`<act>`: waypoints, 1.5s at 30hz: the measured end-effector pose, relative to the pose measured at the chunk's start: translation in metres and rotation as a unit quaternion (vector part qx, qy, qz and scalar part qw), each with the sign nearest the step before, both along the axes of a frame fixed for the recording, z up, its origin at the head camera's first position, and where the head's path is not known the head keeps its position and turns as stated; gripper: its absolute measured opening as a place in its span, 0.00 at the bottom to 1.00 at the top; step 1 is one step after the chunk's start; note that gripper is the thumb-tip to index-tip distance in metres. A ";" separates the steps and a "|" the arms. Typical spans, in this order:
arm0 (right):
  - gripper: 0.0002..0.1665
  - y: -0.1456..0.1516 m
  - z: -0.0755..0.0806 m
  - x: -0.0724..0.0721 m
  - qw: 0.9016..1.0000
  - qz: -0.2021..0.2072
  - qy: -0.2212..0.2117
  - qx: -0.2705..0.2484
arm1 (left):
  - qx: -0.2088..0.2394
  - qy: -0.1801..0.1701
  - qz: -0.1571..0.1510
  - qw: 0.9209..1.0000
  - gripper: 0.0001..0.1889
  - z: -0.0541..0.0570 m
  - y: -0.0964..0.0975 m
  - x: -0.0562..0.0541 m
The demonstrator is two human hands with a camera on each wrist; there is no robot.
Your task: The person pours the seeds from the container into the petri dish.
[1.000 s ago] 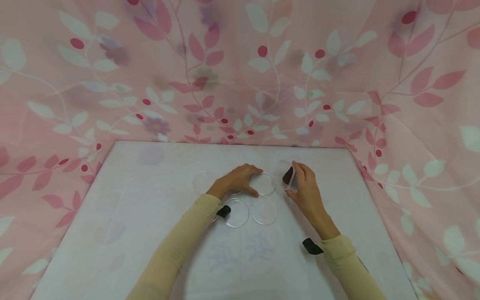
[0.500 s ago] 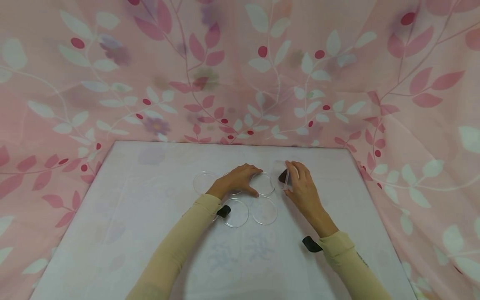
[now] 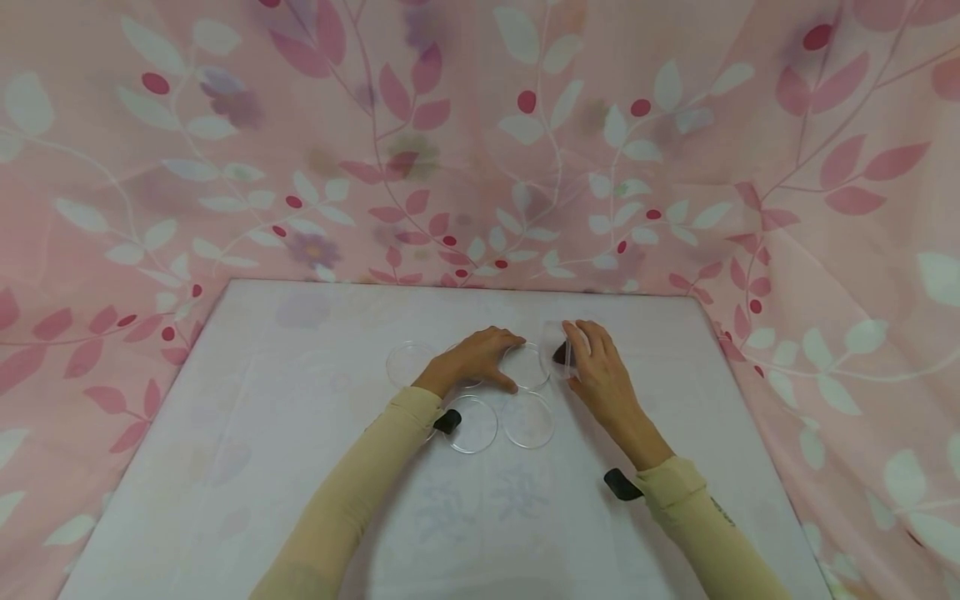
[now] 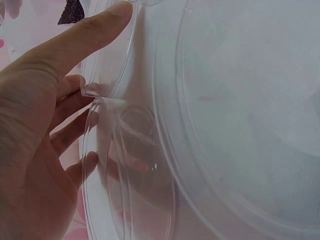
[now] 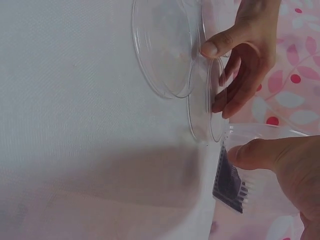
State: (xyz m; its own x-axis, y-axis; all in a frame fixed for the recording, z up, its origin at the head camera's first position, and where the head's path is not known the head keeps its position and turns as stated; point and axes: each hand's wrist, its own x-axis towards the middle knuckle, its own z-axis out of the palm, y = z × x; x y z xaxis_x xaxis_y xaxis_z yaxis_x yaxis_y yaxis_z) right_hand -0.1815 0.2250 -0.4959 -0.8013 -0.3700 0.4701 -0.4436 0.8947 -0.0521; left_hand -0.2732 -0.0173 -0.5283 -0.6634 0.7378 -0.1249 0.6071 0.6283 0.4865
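Clear petri dishes stand in two rows on the white table. My left hand (image 3: 472,360) holds the back right petri dish (image 3: 528,367) between thumb and fingers, seen also in the right wrist view. My right hand (image 3: 606,379) grips a clear plastic container (image 5: 267,131), tilted on its side with its mouth toward that dish. Dark fine grains (image 5: 230,182) lie heaped along the container's lower wall. A few dark specks show near the dish's edge in the right wrist view. My left hand hides part of the back middle dish.
The front middle dish (image 3: 471,425) and front right dish (image 3: 528,422) sit nearer me; the back left dish (image 3: 408,364) is beside my left wrist. My left sleeve covers most of another. Pink floral cloth (image 3: 480,167) hangs behind the white table (image 3: 300,433).
My right hand has moved left with the container, bringing its mouth close to the back right dish. The left hand and the dishes have stayed in place.
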 end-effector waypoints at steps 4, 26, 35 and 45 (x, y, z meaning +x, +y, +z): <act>0.65 -0.001 0.002 0.000 1.000 -0.004 -0.003 0.011 | 0.003 0.000 -0.002 1.000 0.47 0.000 0.000 0.000; 0.61 -0.002 0.006 -0.002 0.999 0.000 0.009 0.032 | 0.004 0.013 -0.001 1.000 0.47 0.003 0.001 0.002; 0.60 -0.003 0.007 -0.001 0.999 0.003 0.017 0.035 | 0.001 0.016 -0.003 1.000 0.47 0.002 0.001 0.002; 0.59 -0.005 0.008 0.001 0.999 0.001 0.013 0.048 | -0.001 0.015 0.001 1.000 0.47 0.002 0.001 0.003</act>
State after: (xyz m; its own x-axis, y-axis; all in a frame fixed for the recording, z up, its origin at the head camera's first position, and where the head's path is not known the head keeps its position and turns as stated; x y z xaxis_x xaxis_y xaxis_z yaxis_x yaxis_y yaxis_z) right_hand -0.1804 0.2204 -0.4881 -0.7887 -0.4154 0.4531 -0.4454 0.8942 0.0445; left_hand -0.2706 -0.0167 -0.5262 -0.6685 0.7362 -0.1051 0.6205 0.6301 0.4668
